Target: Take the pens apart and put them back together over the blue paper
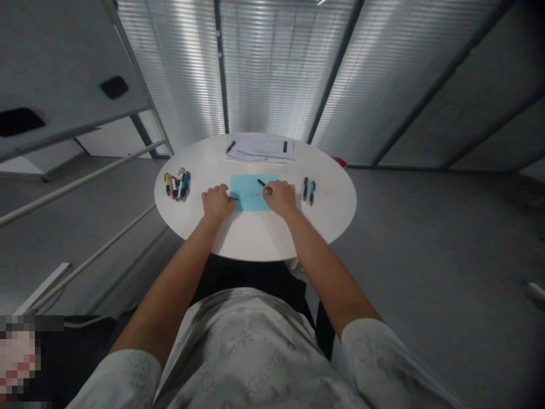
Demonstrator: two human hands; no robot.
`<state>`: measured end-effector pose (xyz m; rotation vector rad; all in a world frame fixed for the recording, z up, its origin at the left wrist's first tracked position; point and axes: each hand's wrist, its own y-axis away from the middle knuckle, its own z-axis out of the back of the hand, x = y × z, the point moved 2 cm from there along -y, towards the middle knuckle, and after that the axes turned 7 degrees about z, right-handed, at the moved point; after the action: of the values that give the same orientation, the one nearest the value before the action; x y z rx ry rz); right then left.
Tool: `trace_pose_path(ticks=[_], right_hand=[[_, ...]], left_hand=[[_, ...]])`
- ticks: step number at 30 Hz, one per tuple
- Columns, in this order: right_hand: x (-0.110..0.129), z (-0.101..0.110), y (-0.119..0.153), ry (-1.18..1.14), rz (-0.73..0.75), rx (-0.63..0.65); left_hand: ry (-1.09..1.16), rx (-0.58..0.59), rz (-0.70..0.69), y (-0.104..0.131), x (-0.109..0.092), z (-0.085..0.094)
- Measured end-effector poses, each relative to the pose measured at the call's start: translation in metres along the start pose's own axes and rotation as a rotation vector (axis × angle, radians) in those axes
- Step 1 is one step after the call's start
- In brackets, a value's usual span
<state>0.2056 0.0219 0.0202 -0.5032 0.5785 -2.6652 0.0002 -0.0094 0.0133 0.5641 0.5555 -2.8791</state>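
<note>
A sheet of light blue paper (251, 180) lies on the white oval table (255, 238) in front of me. My right hand (281, 197) is closed round a dark pen (261, 182) over the right part of the sheet; the pen's end juts out to the upper left of my fingers. Small dark marks show on the paper near it, too fine to read. My left hand (218, 203) rests at the sheet's left edge with its fingers curled. A thin dark tip (234, 198) sticks out by its thumb; what it belongs to is hidden.
Several coloured markers (181, 184) are bunched at the table's left. Two pens (312, 193) lie to the right of my right hand. White papers (259, 147) with dark items on them sit at the back. A metal rail (85, 182) runs along the left, beside a person partly in view.
</note>
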Motion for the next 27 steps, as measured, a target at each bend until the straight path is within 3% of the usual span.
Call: trace_pose_path(ticks=[5,13,21,27], right_hand=[[0.000,-0.004,0.004,0.058,0.024,0.076],[0.000,-0.007,0.002,0.007,0.043,0.100],[0.022,-0.015,0.004,-0.003,0.261,0.158],[0.023,-0.013,0.002,-0.010,0.286,0.160]], left_hand=[[-0.033,0.093,-0.023,-0.004,0.010,-0.006],[0.018,0.079,-0.055,-0.010,0.016,-0.011],[0.048,0.118,-0.158,-0.006,0.007,-0.011],[0.098,0.115,-0.178,-0.005,0.003,-0.008]])
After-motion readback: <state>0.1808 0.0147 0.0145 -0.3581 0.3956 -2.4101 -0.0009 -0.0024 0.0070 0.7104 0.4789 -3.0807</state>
